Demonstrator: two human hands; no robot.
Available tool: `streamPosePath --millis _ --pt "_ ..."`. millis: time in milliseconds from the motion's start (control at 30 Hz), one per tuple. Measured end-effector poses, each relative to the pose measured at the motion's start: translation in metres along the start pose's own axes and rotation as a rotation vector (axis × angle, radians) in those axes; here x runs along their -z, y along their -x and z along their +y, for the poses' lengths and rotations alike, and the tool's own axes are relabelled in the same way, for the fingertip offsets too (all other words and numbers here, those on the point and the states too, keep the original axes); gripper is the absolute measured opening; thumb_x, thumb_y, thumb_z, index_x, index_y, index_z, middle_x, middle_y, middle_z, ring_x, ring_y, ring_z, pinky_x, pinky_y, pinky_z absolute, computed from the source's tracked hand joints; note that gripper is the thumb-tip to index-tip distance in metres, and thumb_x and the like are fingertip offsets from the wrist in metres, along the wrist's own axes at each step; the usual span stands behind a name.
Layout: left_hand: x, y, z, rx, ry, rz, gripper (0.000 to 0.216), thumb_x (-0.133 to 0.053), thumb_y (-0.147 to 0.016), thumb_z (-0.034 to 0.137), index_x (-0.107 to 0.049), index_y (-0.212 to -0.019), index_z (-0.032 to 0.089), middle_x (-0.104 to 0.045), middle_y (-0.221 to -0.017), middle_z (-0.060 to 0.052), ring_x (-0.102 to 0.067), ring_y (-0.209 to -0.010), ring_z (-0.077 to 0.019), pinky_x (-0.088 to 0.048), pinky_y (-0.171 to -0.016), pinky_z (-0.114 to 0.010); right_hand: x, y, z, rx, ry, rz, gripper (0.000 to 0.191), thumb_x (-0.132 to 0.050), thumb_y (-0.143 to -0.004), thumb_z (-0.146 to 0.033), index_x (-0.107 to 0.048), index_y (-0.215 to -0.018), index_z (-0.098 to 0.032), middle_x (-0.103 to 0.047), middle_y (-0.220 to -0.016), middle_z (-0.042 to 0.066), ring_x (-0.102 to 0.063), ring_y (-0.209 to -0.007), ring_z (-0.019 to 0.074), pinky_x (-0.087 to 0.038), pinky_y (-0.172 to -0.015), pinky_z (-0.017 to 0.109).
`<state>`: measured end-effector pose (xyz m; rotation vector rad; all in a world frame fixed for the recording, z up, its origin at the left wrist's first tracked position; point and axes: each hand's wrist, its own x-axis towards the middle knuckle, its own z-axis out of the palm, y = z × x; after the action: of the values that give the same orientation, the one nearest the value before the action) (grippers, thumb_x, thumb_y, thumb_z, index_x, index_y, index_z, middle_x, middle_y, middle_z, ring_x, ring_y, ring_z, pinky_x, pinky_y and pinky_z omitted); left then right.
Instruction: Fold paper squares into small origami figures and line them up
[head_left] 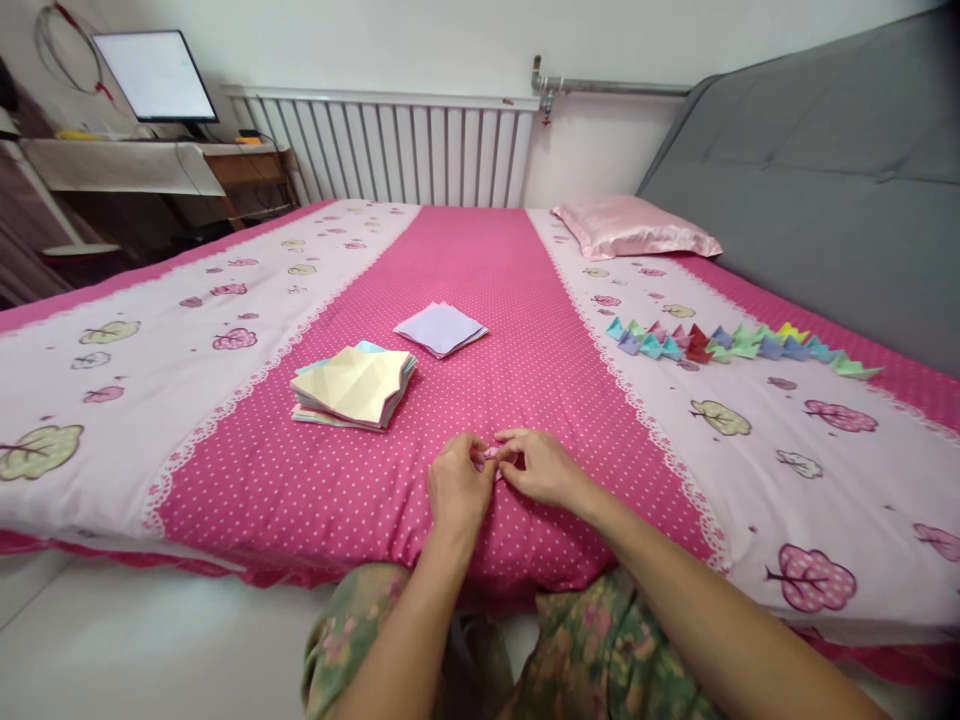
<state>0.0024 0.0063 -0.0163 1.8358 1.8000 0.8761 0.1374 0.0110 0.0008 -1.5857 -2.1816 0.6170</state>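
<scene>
Closest to the camera, both forearms reach forward over patterned trousers to the near edge of the bed. The left hand (457, 487) and the right hand (544, 467) meet with fingertips together, both pinching a small pink paper (491, 455) that rests on the pink dotted bedspread (337, 500). Only a sliver of the paper shows between the fingers, so its shape cannot be told.

Just beyond the left hand lies a stack of creased sheets (354, 385), yellow on top. A little further on sits a smaller pile of flat lilac sheets (441, 328). Well off to the right, a row of folded paper figures (739, 345) in many colours lies on the white band of the cover. At the far end are a pink pillow (634, 228), a grey headboard (825, 170), a white radiator (390, 150) and a lit monitor (156, 75).

The likeliest trouble comes from the surface. The bedspread is soft and gives under pressure, so a crease pressed into it may come out crooked or weak. The paper is also nearly the same pink as the cloth and lies close to the bed's edge. If the pinch slips, it could be hard to find or could drop to the floor
</scene>
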Motion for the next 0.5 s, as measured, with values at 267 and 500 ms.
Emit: streamPosePath --millis 267,500 --pt "-0.0039 -0.0004 -0.0049 0.013 0.103 0.014 0.021 -0.062 -0.064 0.016 -0.054 -0.083 0.017 -0.062 -0.076 -0.002 -0.059 -0.07 -0.0128 -0.043 -0.065 -0.023 -0.0035 -0.0001 -0.0003 -0.055 0.045 0.019 0.019 -0.056 -0.069 -0.024 -0.071 -0.08 -0.022 -0.062 -0.113 0.005 -0.058 -0.102 0.019 -0.042 -0.088 0.028" --pt "0.0007 -0.0019 -0.0043 0.041 0.168 -0.04 0.015 -0.057 -0.066 0.012 -0.056 -0.08 0.016 -0.064 -0.077 -0.004 -0.061 -0.069 -0.0124 -0.045 -0.067 -0.023 -0.005 0.0006 -0.0057 -0.107 0.066 0.047 0.017 -0.058 -0.071 -0.028 -0.071 -0.08 -0.024 -0.064 -0.11 0.003 -0.059 -0.099 0.0188 -0.043 -0.085 0.027"
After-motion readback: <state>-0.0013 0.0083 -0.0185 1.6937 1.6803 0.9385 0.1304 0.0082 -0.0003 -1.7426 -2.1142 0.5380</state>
